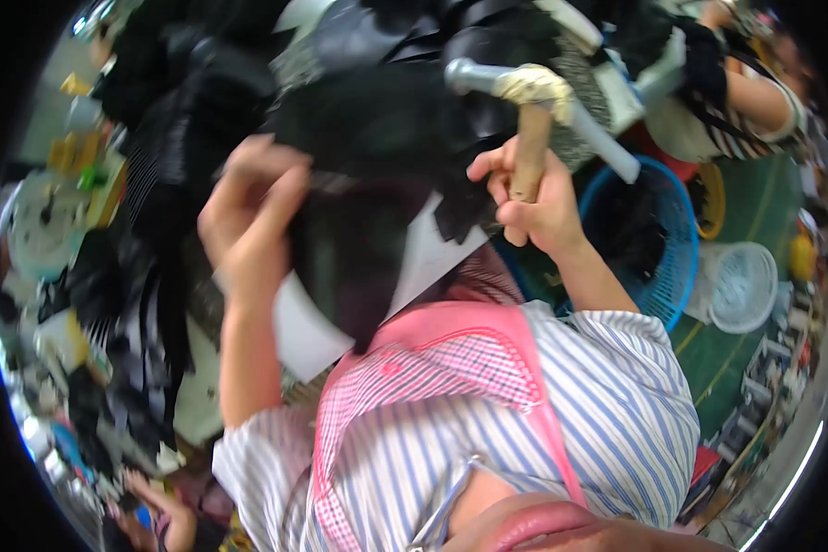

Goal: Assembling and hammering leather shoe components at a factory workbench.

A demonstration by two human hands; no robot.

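Nearest the camera: striped shirt (607, 405) with a pink checked apron (432, 368) over it, both forearms rising from it toward the work.

Left hand (248, 207): fingers curled over the near-left edge of a black piece (359, 248), pinning it flat. Under the piece lies a white sheet (308, 336), its corners showing at the near side and at the right. Whether the thumb sits under the black piece cannot be told; the view is blurred there.

Right hand (534, 207): closed in a full fist around the wooden handle of a hammer (524, 101). Handle upright, grey metal head raised above the fist, a pale wrap where head meets handle. The head stands beyond and to the right of the black piece, apart from it.

Bench: carries a heap of black material (184, 138) from the left edge to the far side; its surface is barely visible.

Judgement: the step in hand looks like hammering the black piece while the left hand steadies it. The hammer is up, not in contact. A clean strike calls for the head to land on the piece clear of the left fingers, which lie close to the likely strike area.

Farther right, on the green floor: a blue basket (676, 248), then a white basket (745, 285). Far right corner: another person's arm (754, 97).
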